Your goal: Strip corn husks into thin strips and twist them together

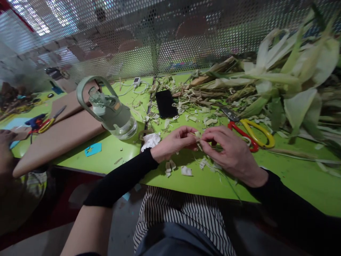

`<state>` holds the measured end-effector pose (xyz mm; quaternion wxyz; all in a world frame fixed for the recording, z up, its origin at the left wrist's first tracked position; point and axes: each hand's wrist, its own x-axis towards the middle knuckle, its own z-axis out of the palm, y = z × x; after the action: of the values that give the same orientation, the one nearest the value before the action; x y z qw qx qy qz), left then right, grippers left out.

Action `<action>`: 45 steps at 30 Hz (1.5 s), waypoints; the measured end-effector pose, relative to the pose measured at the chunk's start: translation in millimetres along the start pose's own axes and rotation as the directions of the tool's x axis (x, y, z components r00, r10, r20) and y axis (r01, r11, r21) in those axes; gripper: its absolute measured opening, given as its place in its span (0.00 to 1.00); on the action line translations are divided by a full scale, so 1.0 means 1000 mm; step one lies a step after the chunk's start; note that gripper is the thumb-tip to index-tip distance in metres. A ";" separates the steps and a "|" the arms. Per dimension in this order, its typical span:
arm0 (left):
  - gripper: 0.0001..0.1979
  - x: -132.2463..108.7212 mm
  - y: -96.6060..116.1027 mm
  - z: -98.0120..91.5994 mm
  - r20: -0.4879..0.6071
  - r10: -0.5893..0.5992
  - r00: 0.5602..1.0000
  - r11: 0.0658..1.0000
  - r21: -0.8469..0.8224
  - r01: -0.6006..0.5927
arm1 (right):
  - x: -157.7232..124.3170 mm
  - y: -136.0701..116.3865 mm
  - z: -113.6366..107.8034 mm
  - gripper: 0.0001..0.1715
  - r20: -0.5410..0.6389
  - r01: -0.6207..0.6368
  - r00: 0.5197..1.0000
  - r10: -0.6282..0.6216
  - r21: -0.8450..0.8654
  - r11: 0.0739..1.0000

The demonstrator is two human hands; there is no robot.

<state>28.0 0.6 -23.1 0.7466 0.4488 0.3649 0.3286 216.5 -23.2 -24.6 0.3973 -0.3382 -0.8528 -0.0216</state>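
Note:
Close together above the green table (295, 185), my two hands pinch a small pale piece of corn husk (197, 134). My left hand (177, 141) has thumb and forefinger closed on its left side, where a thin stem-like strand shows. From the right, the fingertips of my right hand (230, 151) press on the same piece. Cut husk bits (186, 171) lie just below the hands. Scissors with one red and one yellow handle (259, 133) rest right behind my right hand. A crumpled white tissue (151, 141) sits by my left wrist.
A black phone (166, 104) lies among husk scraps. A green water bottle (114, 113) stands at left, near brown paper bags (61, 137) and a blue card (93, 149). Corn husks (290, 81) pile up at right. Another person's hand (6, 137) shows at the left edge.

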 end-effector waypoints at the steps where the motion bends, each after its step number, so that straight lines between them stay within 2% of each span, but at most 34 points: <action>1: 0.13 0.001 -0.001 -0.001 0.007 0.009 1.000 1.000 -0.007 -0.009 | 0.000 0.000 0.000 0.05 0.000 -0.015 1.000 0.015 -0.007 1.000; 5: 0.10 0.001 -0.002 0.000 0.024 0.064 0.998 0.998 -0.006 -0.064 | -0.001 -0.001 -0.001 0.06 0.006 -0.039 0.999 0.039 -0.019 0.999; 14: 0.19 -0.006 -0.004 0.008 0.060 0.231 0.971 0.973 -0.003 -0.231 | -0.003 -0.003 -0.003 0.09 -0.027 -0.056 0.998 0.056 -0.030 0.998; 24: 0.18 0.001 -0.006 0.002 0.010 0.146 0.989 0.987 -0.063 -0.145 | -0.003 -0.005 -0.006 0.06 -0.053 -0.050 0.997 0.047 -0.055 0.997; 28: 0.15 -0.001 -0.007 0.004 0.016 0.205 0.979 0.978 -0.029 -0.204 | -0.004 -0.007 -0.004 0.05 -0.027 -0.041 0.999 0.038 -0.118 0.992; 32: 0.15 -0.004 -0.007 0.008 0.013 0.272 0.962 0.961 0.042 -0.273 | -0.004 -0.009 -0.005 0.07 -0.013 -0.113 0.994 0.112 -0.116 0.987; 39: 0.18 -0.005 -0.007 0.011 0.021 0.291 0.956 0.949 0.119 -0.291 | -0.006 -0.011 -0.003 0.07 -0.001 -0.194 0.981 0.195 -0.098 0.976; 42: 0.17 -0.004 -0.008 0.010 0.006 0.277 0.961 0.953 0.123 -0.276 | -0.007 -0.010 -0.003 0.08 0.009 -0.129 0.991 0.132 -0.157 0.979; 45: 0.17 -0.003 -0.010 0.008 0.006 0.259 0.966 0.959 0.121 -0.258 | -0.006 -0.009 -0.006 0.10 0.071 -0.015 0.997 0.030 -0.211 0.977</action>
<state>34.7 -9.3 -28.8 0.6670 0.5352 0.3260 0.4029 218.1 -34.9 -22.6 0.3277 -0.3886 -0.8560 -0.0947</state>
